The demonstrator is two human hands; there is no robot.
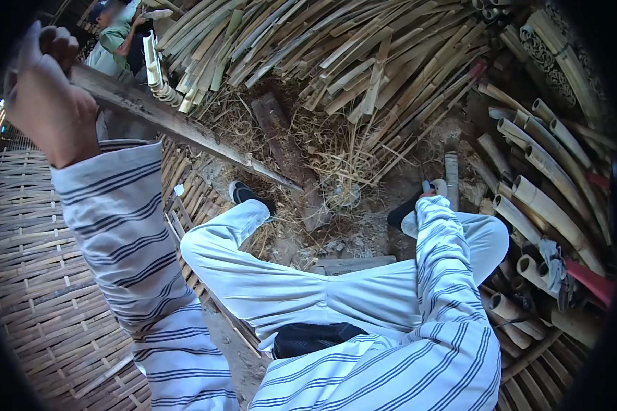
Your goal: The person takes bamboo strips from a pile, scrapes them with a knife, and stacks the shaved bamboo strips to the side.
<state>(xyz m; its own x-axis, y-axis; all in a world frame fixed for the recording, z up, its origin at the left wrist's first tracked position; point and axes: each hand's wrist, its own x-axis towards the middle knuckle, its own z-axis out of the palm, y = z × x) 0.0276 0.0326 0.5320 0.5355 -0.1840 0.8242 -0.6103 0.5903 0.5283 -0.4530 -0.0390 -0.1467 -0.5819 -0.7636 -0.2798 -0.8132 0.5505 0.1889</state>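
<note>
In the head view, the left hand (51, 103) is raised with its fingers curled in, apparently closed around the upper end of a long stick (185, 127). The stick slants down and inward between the feet, its narrow end over a dark plank (274, 130) on the floor (whether the two touch, I cannot tell). The right hand (428, 193) is low beside the right foot, mostly hidden at the cuff, so I cannot tell how far its fingers are open or what they hold.

As for progress, the work looks well under way: a big heap of split strips (370, 51) lies ahead, and curly shavings (353, 154) litter the ground around the plank. The stick itself seems unfinished, being in one piece and in hand. Round tubes (528, 195) are stacked at the right, many apparently whole, so plenty looks uncut.
</note>
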